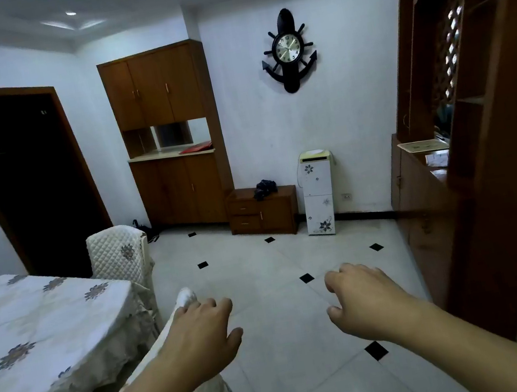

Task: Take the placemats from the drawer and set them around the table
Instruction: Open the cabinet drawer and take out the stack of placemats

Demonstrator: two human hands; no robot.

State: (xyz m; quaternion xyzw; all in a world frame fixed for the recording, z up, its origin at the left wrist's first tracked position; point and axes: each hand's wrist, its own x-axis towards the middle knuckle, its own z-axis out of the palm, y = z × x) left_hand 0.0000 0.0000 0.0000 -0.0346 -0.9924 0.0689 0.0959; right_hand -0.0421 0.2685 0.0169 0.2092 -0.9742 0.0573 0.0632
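Observation:
The dining table [31, 325] under a white cloth with grey flower patterns fills the lower left. A low wooden cabinet with two drawers [245, 215] stands against the far wall, both drawers closed. No placemats are in sight. My left hand [202, 333] hovers over the back of a covered chair beside the table, fingers loosely curled, holding nothing. My right hand [361, 298] hangs over the tiled floor, fingers curled down, also holding nothing.
Two chairs in white quilted covers [118, 251] stand by the table. A tall wooden cupboard [170, 135], a water dispenser [318, 192] and an anchor clock [288, 49] are along the far wall. A wooden shelf divider [479, 122] rises on the right. A dark doorway [25, 174] is at left.

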